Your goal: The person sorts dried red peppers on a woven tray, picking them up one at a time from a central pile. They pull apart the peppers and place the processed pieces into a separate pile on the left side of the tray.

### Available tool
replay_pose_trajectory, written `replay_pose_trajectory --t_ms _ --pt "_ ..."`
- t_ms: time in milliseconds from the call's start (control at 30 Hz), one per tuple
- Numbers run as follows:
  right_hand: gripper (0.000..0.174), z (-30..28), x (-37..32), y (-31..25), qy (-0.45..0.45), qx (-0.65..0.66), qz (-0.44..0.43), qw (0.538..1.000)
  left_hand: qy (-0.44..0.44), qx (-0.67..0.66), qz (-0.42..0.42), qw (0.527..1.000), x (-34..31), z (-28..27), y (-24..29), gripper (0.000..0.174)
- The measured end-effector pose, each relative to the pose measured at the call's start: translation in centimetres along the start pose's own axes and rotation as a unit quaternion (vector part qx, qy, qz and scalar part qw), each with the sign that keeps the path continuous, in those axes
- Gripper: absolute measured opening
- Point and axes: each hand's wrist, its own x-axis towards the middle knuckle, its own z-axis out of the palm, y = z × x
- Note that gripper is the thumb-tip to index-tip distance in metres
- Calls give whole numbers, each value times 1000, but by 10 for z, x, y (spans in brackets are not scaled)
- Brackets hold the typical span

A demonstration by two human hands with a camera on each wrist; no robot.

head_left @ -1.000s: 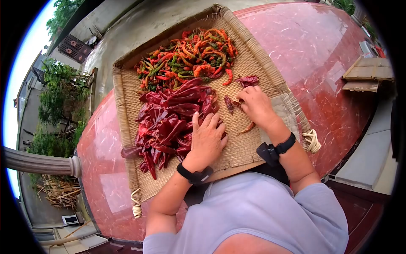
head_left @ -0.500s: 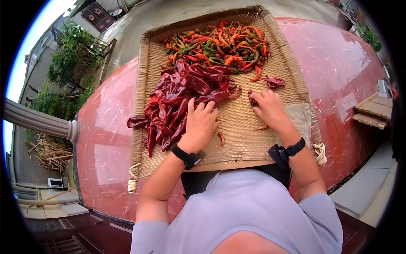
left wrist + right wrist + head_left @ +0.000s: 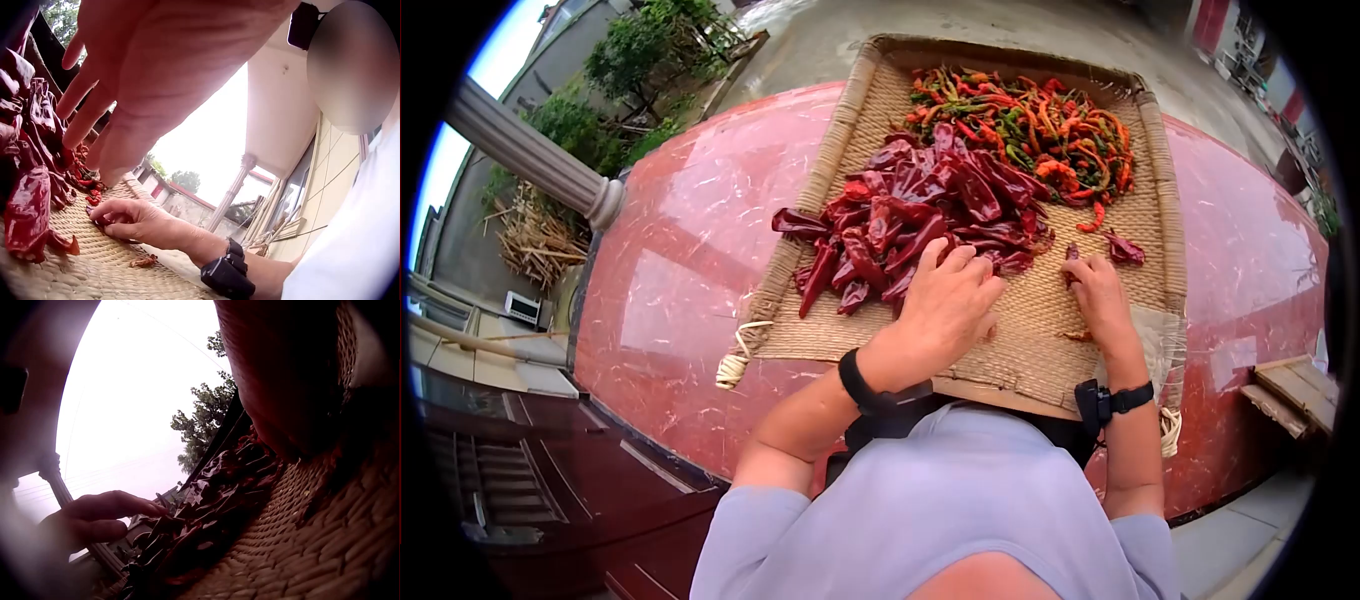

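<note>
Dark red dried peppers (image 3: 890,220) lie heaped on the left of a woven tray (image 3: 1020,330). My left hand (image 3: 948,305) is over the heap's near edge with its fingers extended; in the left wrist view the left hand (image 3: 144,81) hangs above the tray, holding nothing. My right hand (image 3: 1100,300) pinches a small dark pepper (image 3: 1072,256) at the tray's right side. Another dark red pepper (image 3: 1124,248) lies just beyond the right fingers. The right wrist view is dark and hides the right fingertips.
Thin orange, red and green peppers (image 3: 1040,130) fill the tray's far end. A small dried pepper (image 3: 1078,336) lies by the right wrist. Around the tray is red marble (image 3: 670,290), with a column (image 3: 540,150) at left and wooden boards (image 3: 1295,395) at right.
The head view has turned, so the tray appears further right. The right hand has taken hold of the small dark pepper. The left hand remains near the heap's near edge.
</note>
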Motion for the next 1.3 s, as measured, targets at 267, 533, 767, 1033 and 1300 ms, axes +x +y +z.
replay_pose_trajectory --t_ms 267,533,767,1033,1300 --pt "19 -7 1 -11 -7 -4 29 1000 118 239 -280 922 -56 -29 -123 45" --pt "14 -6 2 -7 -12 41 64 997 -16 180 -342 922 -71 -42 -159 32" --pt "9 -26 5 -3 56 10 122 991 104 340 -314 880 -91 -66 -140 16" --pt "16 -46 -3 21 104 -96 157 977 192 -92 -298 931 -71 -86 -57 23" --pt "27 -98 -24 -39 42 166 170 970 112 -621 -176 756 -11 -18 33 10"
